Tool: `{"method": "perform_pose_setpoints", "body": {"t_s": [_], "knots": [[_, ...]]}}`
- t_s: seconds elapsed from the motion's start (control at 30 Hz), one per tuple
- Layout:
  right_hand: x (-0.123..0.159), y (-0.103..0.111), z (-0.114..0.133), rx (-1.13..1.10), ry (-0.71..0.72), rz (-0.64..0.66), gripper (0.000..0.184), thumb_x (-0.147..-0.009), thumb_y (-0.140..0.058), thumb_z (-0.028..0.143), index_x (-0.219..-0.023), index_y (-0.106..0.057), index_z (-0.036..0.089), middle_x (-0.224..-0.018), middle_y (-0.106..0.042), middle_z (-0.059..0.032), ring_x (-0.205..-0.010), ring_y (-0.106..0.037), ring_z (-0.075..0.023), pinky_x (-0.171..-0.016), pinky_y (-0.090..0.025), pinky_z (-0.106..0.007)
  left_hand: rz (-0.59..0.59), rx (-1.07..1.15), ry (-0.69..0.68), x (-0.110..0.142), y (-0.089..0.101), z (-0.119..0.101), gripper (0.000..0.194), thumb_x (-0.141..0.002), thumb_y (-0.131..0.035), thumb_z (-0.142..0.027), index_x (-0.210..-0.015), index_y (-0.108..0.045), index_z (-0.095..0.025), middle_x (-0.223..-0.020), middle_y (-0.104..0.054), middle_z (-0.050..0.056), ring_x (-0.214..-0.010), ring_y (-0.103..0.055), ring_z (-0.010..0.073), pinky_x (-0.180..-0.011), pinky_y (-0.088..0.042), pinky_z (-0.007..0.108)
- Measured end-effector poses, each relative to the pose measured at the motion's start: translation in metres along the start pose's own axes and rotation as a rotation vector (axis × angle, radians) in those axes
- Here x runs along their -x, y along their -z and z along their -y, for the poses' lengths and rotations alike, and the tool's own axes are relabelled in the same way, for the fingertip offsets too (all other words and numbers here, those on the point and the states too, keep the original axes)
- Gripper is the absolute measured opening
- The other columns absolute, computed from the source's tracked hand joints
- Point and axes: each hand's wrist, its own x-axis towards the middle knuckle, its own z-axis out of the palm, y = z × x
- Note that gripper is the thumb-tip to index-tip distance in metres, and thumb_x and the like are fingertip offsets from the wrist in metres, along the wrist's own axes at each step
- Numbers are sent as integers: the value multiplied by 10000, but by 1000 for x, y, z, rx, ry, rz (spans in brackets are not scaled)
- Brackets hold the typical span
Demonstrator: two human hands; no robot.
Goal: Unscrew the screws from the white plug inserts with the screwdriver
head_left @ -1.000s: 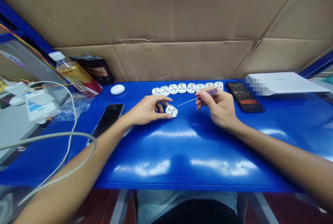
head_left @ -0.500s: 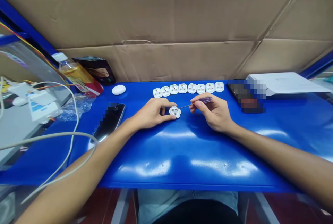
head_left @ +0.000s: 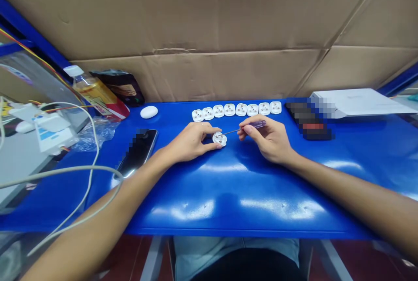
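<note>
Over the blue tabletop (head_left: 228, 194), L hand (head_left: 191, 142) is clamped thumb-to-fingers on a white pc (head_left: 222, 140) w/ metal fittings, R hand (head_left: 271, 139) is closed round a purple-handled screwdriver (head_left: 259, 124), its tip at one fitting, so both look engaged, w/ 8 similar pcs (head_left: 229, 113) lined up behind.

A blue table (head_left: 228, 202) bears phones, white pieces (head_left: 229, 109), a bottle (head_left: 99, 98).

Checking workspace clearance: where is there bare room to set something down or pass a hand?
Bare: the blue table from the left hand and right hand to its near edge; also between the right forearm and white box. Crowded: the back, with its row of white parts, and the left end, with bottle, cable and phone.
</note>
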Motion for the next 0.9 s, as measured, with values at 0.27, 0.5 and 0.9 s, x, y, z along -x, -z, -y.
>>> {"method": "perform_pose_setpoints", "body": {"t_s": [0.27,0.5,0.9], "knots": [[0,0,2,-17,-17,-8,213,-993,-744,439,-1026,-744,229,-860,-795,-33,-755,-778,-195,-718,-657,-353,10,-25,23,-1,0,-8,314,-1008,-700,-436,-1218,-815,-234,-1112,-800,88,-980,-725,265,-895,-518,355],[0,0,1,-40,-30,12,212,-1000,-735,441,-1045,-734,234,-871,-791,-37,-778,-785,-203,-735,-661,-370,11,-28,25,-1,0,-7,330,-1007,-696,-437,-1242,-806,-233,-1160,-797,88,-1033,-729,276,-940,-523,373],[-2,5,2,229,28,-1,210,-1057,-617,438,-969,-619,248,-814,-689,-9,-714,-676,-185,-724,-558,-365,-23,-65,-53,1,-5,-1,408,-1034,-662,-447,-1340,-748,-191,-1046,-761,89,-932,-707,242,-900,-511,361]]}}
